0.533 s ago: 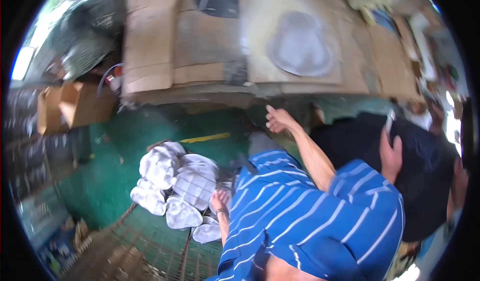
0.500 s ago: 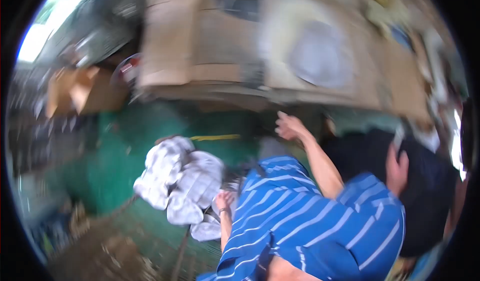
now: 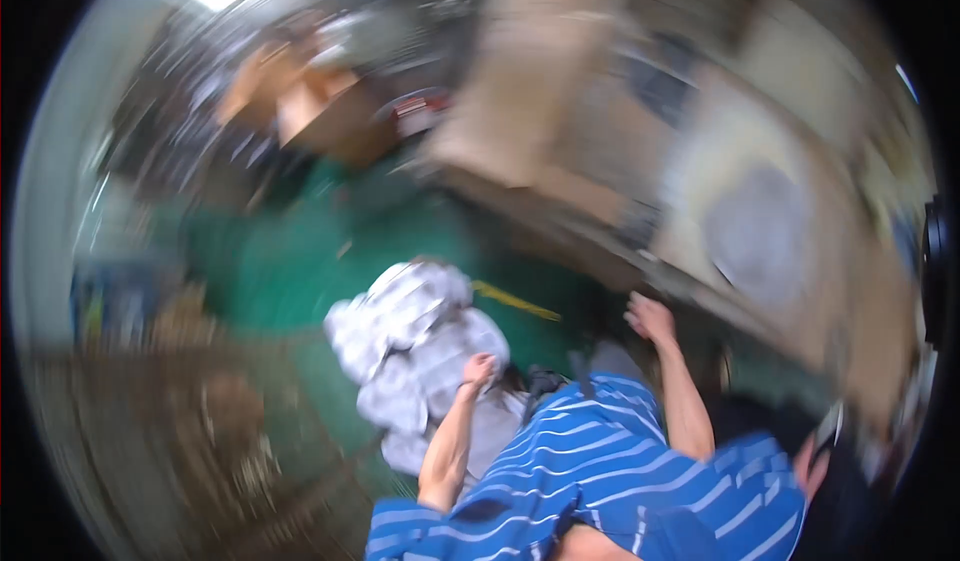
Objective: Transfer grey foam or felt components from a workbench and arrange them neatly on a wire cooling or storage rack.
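Note:
A pile of light grey-white cloth pieces (image 3: 415,336) stands low over the green floor, left of my body. My left hand (image 3: 480,369) is in front of its right side; blur hides whether the fingers touch or hold any cloth. Out to the right, my right hand (image 3: 652,317) is raised near the front edge of the cardboard-covered table (image 3: 575,196). Its fingers are loosely bent and apart, with nothing visible in them. A pale, rounded flat piece (image 3: 762,226) lies on the table beyond that hand.
An open cardboard box (image 3: 335,111) stands at the upper left, with a red-and-white item (image 3: 420,111) beside it. Another person's hand (image 3: 812,466) shows at the lower right, next to dark cloth. Yellow tape (image 3: 517,301) marks the green floor (image 3: 270,251). Brown boards (image 3: 330,506) lie at lower left.
The view has swung left, so table, box and pile appear farther right and tilted. My left hand is higher against the pile. My right hand's fingers look more bent.

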Motion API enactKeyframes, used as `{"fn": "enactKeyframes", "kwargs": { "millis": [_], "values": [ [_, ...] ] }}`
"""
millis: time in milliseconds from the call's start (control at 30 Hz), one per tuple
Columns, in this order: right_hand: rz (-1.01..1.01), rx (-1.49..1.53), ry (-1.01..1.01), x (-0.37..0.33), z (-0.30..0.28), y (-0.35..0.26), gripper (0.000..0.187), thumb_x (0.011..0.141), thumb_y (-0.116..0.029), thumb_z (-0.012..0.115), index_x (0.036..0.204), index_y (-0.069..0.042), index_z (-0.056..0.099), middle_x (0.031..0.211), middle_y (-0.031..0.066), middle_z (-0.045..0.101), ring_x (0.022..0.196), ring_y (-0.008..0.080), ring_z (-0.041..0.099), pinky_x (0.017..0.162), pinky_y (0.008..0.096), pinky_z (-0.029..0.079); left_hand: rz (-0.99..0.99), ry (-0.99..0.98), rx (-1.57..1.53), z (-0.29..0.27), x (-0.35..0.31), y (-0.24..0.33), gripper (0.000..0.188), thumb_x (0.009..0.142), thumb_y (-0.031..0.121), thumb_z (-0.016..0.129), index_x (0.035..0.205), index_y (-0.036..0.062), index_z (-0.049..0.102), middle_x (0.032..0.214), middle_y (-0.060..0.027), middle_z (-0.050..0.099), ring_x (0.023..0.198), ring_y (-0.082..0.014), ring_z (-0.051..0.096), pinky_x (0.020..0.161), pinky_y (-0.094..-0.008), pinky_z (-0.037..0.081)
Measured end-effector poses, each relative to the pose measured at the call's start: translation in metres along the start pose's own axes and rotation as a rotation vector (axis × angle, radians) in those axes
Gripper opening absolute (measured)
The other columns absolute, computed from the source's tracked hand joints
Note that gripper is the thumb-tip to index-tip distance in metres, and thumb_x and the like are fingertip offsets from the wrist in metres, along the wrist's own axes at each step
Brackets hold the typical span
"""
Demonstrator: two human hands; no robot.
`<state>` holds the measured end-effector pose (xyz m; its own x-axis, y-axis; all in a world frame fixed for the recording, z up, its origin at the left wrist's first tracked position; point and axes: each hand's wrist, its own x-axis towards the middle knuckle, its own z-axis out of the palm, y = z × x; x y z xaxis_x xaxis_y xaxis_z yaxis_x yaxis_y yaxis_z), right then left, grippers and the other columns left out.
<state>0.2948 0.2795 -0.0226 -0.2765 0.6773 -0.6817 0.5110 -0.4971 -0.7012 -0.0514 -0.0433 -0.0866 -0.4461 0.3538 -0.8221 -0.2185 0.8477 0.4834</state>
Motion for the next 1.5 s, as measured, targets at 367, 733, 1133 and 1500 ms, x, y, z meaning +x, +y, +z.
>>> {"fn": "enactKeyframes", "kwargs": {
  "millis": [367,733,1133,1500],
  "values": [
    [-0.103,-0.122,0.377,-0.035,-0.032,-0.029,0.046,0.091,-0.048,0.058,0.084,-0.004,0.07,0.074,0.0153,0.069,0.074,0.0333,0.068,0.067,0.0426,0.051,0.14,-0.275,-0.082,0.045,-0.016,0.103,0.041,0.097,0.028,0.059,0.131,0.0064,0.051,0.11,-0.0133,0.066,0.097,-0.0265,0.068,0.076,-0.0377,0.057],
    [-0.215,-0.203,0.657,-0.007,-0.091,-0.059,0.028,0.086,-0.034,0.068,0.088,-0.005,0.067,0.076,0.0165,0.066,0.074,0.0356,0.065,0.065,0.045,0.049,0.086,-0.267,-0.068,0.075,-0.036,0.14,0.044,0.095,0.029,0.062,0.13,0.0038,0.052,0.114,-0.0151,0.065,0.1,-0.0257,0.066,0.081,-0.0379,0.055],
    [-0.227,-0.71,0.959,0.074,-0.189,-0.077,0.035,0.071,-0.029,0.081,0.098,-0.01,0.068,0.094,0.0107,0.063,0.093,0.031,0.058,0.079,0.0459,0.045,0.103,-0.222,-0.083,0.103,-0.026,0.187,0.046,0.095,0.029,0.063,0.13,0.0021,0.052,0.114,-0.0137,0.065,0.1,-0.0239,0.066,0.081,-0.0362,0.055],
    [-0.285,-0.94,0.941,0.029,-0.223,-0.132,0.014,0.08,-0.017,0.069,0.087,-0.006,0.067,0.084,0.0106,0.065,0.088,0.0297,0.06,0.075,0.0437,0.046,0.315,-0.668,-0.26,0.295,-0.061,0.384,0.045,0.095,0.028,0.063,0.129,0.0012,0.055,0.115,-0.0103,0.064,0.106,-0.0199,0.062,0.089,-0.0366,0.053]
  ]
}}
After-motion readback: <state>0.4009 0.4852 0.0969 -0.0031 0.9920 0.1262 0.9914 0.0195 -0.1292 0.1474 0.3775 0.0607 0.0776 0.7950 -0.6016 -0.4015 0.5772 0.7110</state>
